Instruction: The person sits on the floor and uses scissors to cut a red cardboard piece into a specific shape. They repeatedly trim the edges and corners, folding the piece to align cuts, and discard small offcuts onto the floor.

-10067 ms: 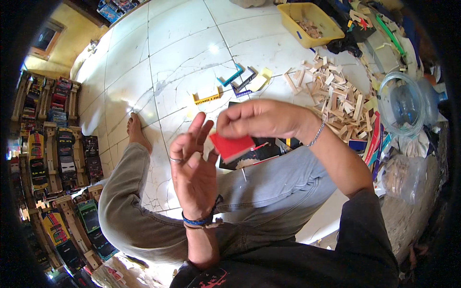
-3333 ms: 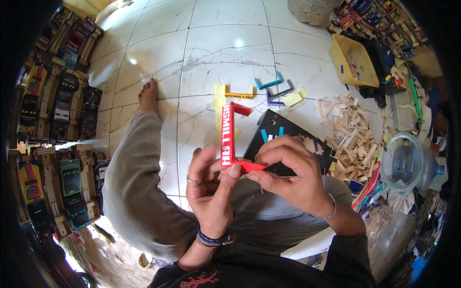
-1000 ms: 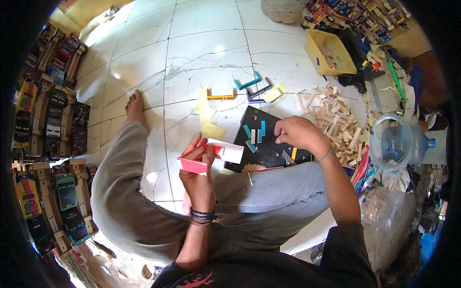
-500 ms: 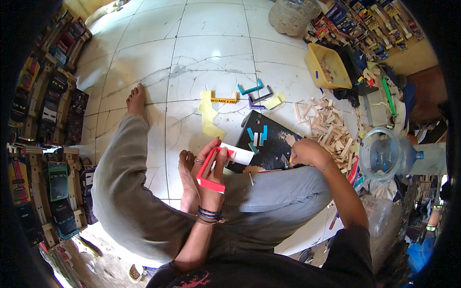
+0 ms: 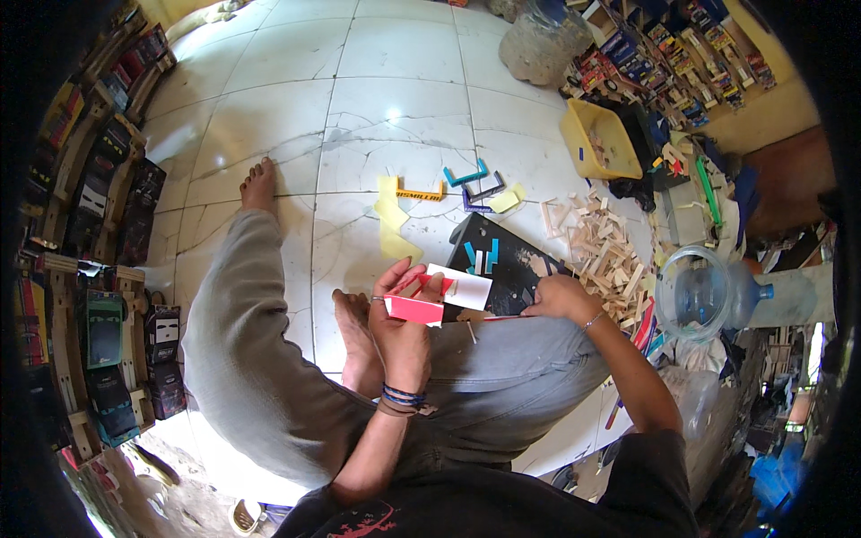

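My left hand point(image 5: 404, 336) grips a small red folded piece point(image 5: 414, 309) with wooden strips inside and a white flap point(image 5: 462, 289) sticking out to the right. The piece is held above my bent leg, beside the black board point(image 5: 511, 242). On the board lie small teal and white pieces point(image 5: 482, 255). My right hand point(image 5: 560, 299) rests at the board's near right edge, fingers closed and pointing down to the left. Whatever they hold is hidden. A thin red strip point(image 5: 502, 317) lies along the board's near edge by the fingertips.
A heap of small wooden blocks point(image 5: 605, 255) lies right of the board. Beyond it are yellow paper point(image 5: 392, 215), a yellow U-shaped piece point(image 5: 421, 195), and a teal one point(image 5: 465, 174). A yellow tub point(image 5: 587, 143) and a clear water jug point(image 5: 695, 291) stand at right.
My left hand has turned the red piece so its red side faces me, and moved it slightly right. My right hand has lowered and shifted left along the board's edge.
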{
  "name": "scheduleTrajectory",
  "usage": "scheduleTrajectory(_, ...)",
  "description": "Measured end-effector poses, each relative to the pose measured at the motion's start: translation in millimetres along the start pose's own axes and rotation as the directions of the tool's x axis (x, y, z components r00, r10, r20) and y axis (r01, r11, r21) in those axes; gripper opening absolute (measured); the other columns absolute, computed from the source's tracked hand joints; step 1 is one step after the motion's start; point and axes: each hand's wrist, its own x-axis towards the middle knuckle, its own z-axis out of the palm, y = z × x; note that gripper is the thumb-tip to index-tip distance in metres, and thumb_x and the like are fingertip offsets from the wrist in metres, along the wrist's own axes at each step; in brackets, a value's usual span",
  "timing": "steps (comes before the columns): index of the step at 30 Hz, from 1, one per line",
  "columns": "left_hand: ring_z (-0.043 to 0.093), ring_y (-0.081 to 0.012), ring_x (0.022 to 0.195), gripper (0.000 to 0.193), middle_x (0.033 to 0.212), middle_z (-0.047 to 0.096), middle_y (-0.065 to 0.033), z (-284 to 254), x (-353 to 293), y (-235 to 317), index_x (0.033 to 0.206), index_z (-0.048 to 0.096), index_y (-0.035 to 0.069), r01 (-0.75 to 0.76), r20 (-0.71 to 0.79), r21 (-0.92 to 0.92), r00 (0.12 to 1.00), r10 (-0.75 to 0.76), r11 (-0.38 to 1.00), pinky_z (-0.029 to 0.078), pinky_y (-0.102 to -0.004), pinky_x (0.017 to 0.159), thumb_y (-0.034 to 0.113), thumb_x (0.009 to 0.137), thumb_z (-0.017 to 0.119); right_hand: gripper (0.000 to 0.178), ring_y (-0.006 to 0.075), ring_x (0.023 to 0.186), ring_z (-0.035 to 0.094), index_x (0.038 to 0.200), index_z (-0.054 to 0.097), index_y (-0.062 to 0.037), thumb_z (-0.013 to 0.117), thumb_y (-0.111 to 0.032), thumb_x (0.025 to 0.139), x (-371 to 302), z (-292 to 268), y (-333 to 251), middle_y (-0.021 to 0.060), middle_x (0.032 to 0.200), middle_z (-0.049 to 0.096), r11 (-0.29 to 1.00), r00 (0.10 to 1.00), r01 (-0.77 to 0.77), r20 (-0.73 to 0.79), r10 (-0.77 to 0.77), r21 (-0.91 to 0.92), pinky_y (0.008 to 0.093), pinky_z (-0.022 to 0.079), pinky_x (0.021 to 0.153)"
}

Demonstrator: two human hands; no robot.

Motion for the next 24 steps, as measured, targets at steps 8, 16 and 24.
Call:
scheduleTrajectory(8, 0.068, -0.0189, 0.099, 0.056, 0.115, 0.066, -0.0129, -4, -4, 18, 0.132, 0.051, -0.002, 0.088, -0.016, -0.014, 0.996, -0.089, 0.996, 0.058, -0.0301, 0.083, 0.011, 0.086, 0.08, 0.04, 0.0364, 0.08, 0.07, 0.084, 0.077, -0.0082, 0.078, -0.048, 0.076, -14, -14, -16, 0.0174, 0.082, 0.072, 0.996, 0.997, -0.027, -0.073, 0.033, 0.089, 0.0466, 0.055, 0.072)
scheduleTrajectory(16, 0.068, -0.0154, 0.097, 0.034, 0.111, 0.07, -0.0112, -6, -6, 12, 0.116, 0.061, -0.001, 0.044, 0.032, -0.108, 0.999, -0.04, 0.993, 0.056, -0.0261, 0.08, 0.007, 0.088, 0.078, 0.041, 0.0374, 0.072, 0.067, 0.074, 0.07, -0.0042, 0.068, -0.043, 0.089, -9, -65, -47, 0.018, 0.07, 0.066, 0.997, 0.839, 0.068, -0.542, -0.038, 0.037, 0.0481, 0.051, 0.067)
scheduleTrajectory(24, 0.068, -0.0162, 0.1, 0.033, 0.112, 0.07, -0.0102, -9, 1, 9, 0.118, 0.06, -0.001, -0.05, -0.005, -0.141, 0.999, 0.05, 0.989, 0.055, -0.0286, 0.086, 0.008, 0.09, 0.076, 0.039, 0.034, 0.081, 0.069, 0.084, 0.067, -0.0046, 0.075, -0.043, 0.084, -1, -43, -70, 0.0155, 0.083, 0.07, 0.995, 0.882, 0.091, -0.467, -0.061, 0.042, 0.0448, 0.053, 0.069)
